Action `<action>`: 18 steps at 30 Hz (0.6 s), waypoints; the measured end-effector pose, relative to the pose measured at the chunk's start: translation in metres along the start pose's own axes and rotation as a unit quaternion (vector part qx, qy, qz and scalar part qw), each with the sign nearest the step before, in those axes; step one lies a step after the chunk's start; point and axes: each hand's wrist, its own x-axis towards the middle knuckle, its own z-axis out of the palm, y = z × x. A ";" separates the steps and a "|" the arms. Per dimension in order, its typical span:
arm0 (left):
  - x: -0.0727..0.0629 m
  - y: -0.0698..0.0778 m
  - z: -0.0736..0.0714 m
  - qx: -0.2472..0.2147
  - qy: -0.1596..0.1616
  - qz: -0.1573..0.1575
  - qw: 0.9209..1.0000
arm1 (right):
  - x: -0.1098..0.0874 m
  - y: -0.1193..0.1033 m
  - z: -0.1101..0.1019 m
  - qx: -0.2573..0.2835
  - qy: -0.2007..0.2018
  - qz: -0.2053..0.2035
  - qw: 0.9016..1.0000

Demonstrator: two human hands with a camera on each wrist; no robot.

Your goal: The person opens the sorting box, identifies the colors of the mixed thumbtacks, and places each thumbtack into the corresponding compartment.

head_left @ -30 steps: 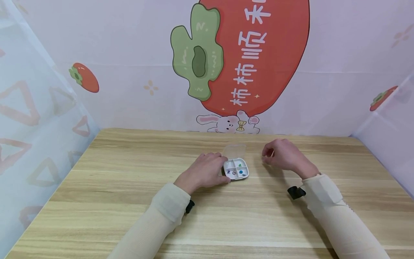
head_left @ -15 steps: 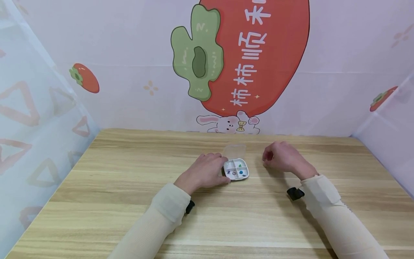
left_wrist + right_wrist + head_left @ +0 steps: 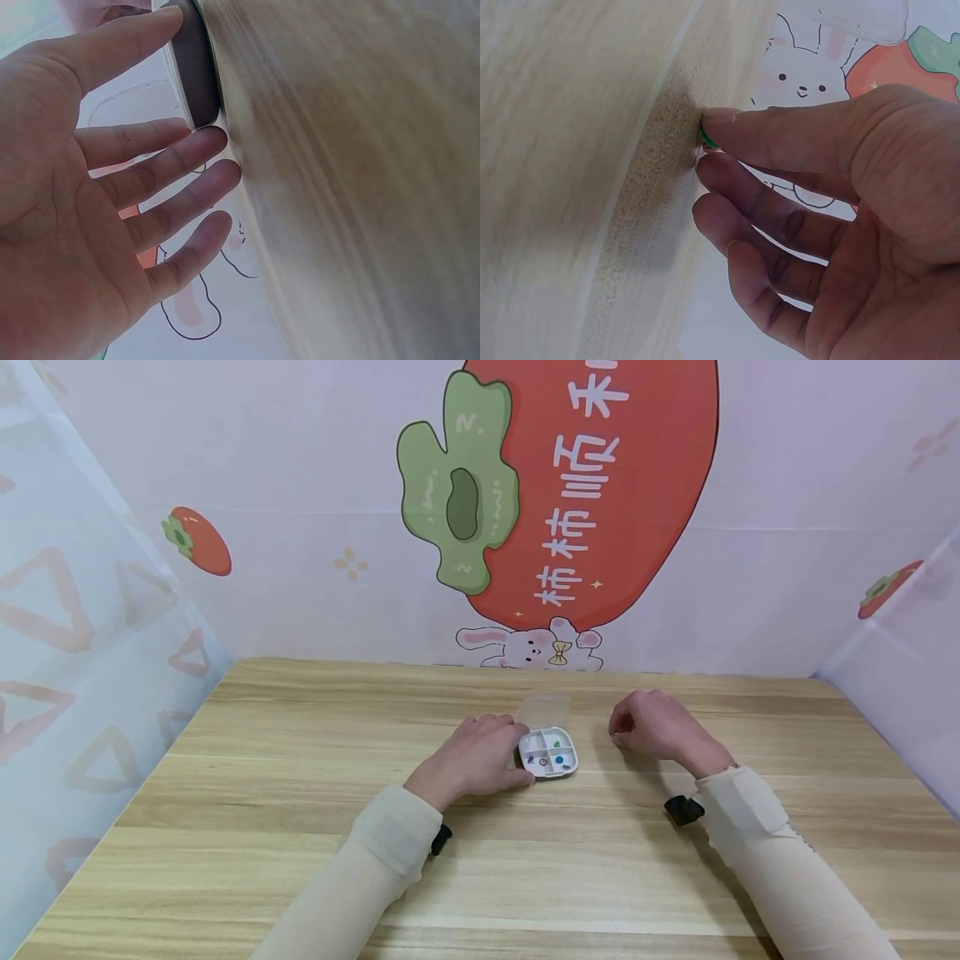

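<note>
The right hand [image 3: 658, 728] is pinching a tiny green piece [image 3: 708, 140] (largely hidden) near the pale wood-grain bench [image 3: 570, 868], its smallness risking a slip. The spread left hand [image 3: 474, 758] is touching a squarish white plastic box [image 3: 547, 750].

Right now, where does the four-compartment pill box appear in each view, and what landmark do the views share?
Head: the four-compartment pill box is right of and below centre, beside the left hand.
Left wrist: at the top edge, left of centre, its dark base showing.
Right wrist: body not in it; only what looks like its clear lid, top right.
Shared landmark: the printed rabbit, only partly visible from the left wrist.
</note>
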 end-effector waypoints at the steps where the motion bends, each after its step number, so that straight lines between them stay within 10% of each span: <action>1: 0.000 0.000 0.000 0.000 0.000 0.000 1.000 | 0.000 0.000 0.000 0.000 0.000 0.000 1.000; 18: 0.000 0.000 0.000 0.003 0.002 0.003 1.000 | 0.001 0.000 0.001 0.000 -0.003 0.008 1.000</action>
